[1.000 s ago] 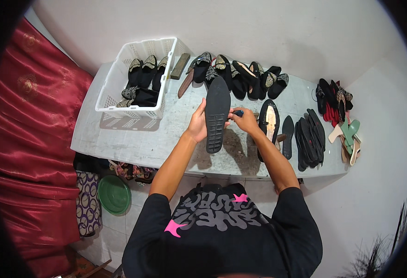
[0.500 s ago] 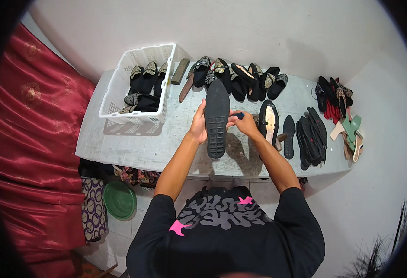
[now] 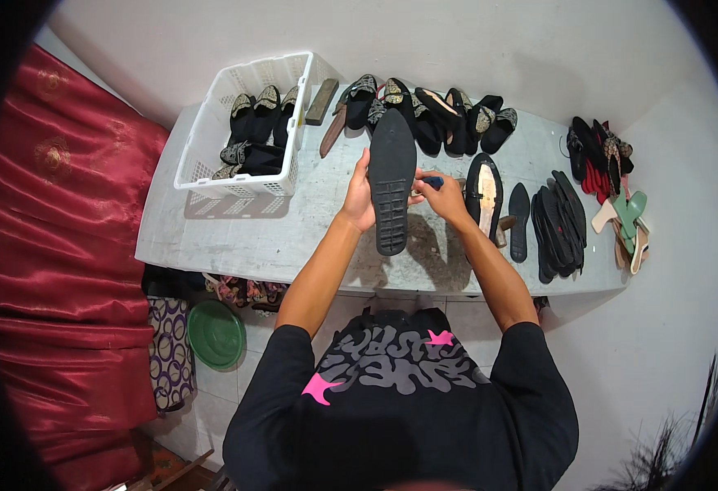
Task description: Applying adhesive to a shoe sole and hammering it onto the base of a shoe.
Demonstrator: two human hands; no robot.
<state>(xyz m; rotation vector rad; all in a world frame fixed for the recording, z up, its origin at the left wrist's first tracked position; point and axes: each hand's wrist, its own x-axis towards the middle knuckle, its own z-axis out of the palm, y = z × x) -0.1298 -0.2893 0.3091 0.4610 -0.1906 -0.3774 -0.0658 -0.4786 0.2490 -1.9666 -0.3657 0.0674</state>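
As left hand holds one sole, right holds one blue item.

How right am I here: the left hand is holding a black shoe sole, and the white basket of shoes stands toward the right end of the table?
One thing is off: the white basket of shoes stands toward the left end of the table, as the head view shows. The left hand is indeed holding a black shoe sole.
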